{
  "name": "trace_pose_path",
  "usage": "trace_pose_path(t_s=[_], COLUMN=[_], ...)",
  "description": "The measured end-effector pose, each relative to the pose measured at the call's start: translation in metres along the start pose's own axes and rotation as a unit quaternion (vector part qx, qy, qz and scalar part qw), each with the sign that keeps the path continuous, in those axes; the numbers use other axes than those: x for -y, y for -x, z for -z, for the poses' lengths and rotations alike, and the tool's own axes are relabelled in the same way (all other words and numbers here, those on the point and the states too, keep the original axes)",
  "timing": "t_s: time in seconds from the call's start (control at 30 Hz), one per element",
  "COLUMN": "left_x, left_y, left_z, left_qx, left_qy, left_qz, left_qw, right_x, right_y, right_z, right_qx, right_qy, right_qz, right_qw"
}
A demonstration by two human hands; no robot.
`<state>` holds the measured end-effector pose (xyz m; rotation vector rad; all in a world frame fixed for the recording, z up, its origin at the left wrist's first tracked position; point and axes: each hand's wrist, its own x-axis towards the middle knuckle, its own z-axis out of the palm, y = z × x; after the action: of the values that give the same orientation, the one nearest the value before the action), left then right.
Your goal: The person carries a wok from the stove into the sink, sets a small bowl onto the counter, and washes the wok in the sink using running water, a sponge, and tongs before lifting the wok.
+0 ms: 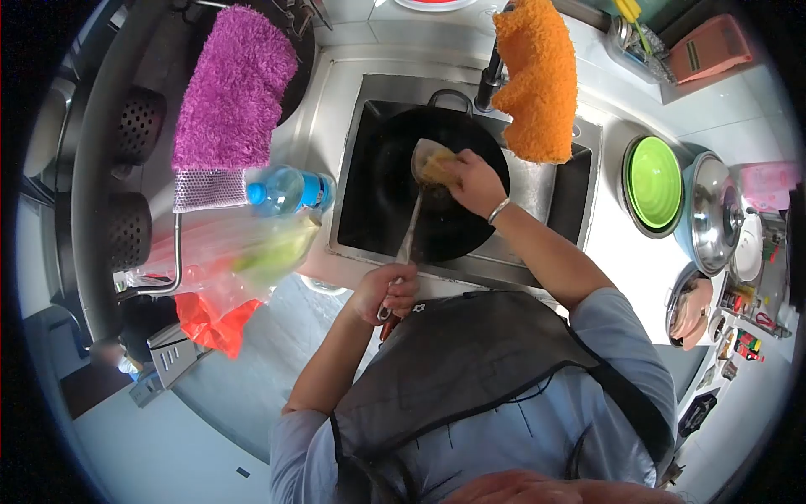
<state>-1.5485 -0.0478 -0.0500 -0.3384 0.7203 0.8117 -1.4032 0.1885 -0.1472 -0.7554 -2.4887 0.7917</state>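
A black wok point(390, 185) lies in the steel sink, its loop handle toward the back wall. My left hand point(386, 294) is wrapped round the handle end of a metal wok spatula point(410, 227), near the front edge of the sink. The spatula's broad head is over the wok. My right hand point(478, 185) presses a yellowish scrubbing sponge point(437, 168) against that head. The sponge covers part of it.
An orange fluffy cloth point(541, 84) hangs by the black faucet point(489, 80). A purple cloth point(235, 88) hangs at left, above a water bottle point(294, 191) and plastic bags point(218, 252). Green bowls point(655, 181) and a lidded pot point(714, 210) stand at right.
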Motion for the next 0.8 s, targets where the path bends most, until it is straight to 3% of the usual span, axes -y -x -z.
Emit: trace_pose_path(t_s=[0.13,0.2,0.3,0.4,0.43,0.47,0.53,0.63,0.67,0.73,0.8], left_x=[0.0,0.007,0.008,0.012,0.013,0.012,0.011,0.011,0.01,0.014,0.023], left_y=[-0.003,-0.002,-0.004,-0.005,-0.006,-0.006,-0.004,-0.003,-0.003,0.0,0.001], left_z=[0.004,0.006,0.002,0.006,0.013,0.015,0.012,0.004,0.003,0.02,0.035], left_qx=[0.012,0.009,-0.013,0.014,0.023,0.032,0.011,0.012,0.017,0.011,-0.05], left_qy=[-0.033,-0.011,0.021,0.004,-0.009,-0.024,-0.019,0.019,0.034,0.012,-0.041], left_qz=[0.006,0.009,-0.019,-0.008,0.002,0.007,0.002,0.005,0.004,-0.01,-0.055], left_qw=[0.999,1.0,0.999,1.0,1.0,0.999,1.0,1.0,0.999,1.0,0.996], right_x=[0.014,0.006,0.016,0.024,0.011,0.003,-0.006,0.023,0.035,0.025,0.017], right_y=[0.026,0.025,0.012,0.025,0.019,0.012,0.002,0.018,0.023,0.025,0.02], right_z=[-0.013,-0.008,0.011,-0.005,-0.002,0.0,-0.003,-0.029,-0.025,-0.022,-0.024], right_qx=[0.007,0.093,0.059,0.106,0.122,0.083,0.049,0.037,0.061,0.117,0.17], right_qy=[-0.083,-0.035,-0.017,-0.042,0.01,0.001,-0.016,-0.107,-0.181,-0.179,-0.06], right_qz=[0.027,-0.056,-0.035,-0.034,-0.04,-0.098,-0.106,-0.037,-0.068,-0.05,-0.082], right_qw=[0.996,0.994,0.997,0.993,0.992,0.992,0.993,0.993,0.979,0.976,0.98])
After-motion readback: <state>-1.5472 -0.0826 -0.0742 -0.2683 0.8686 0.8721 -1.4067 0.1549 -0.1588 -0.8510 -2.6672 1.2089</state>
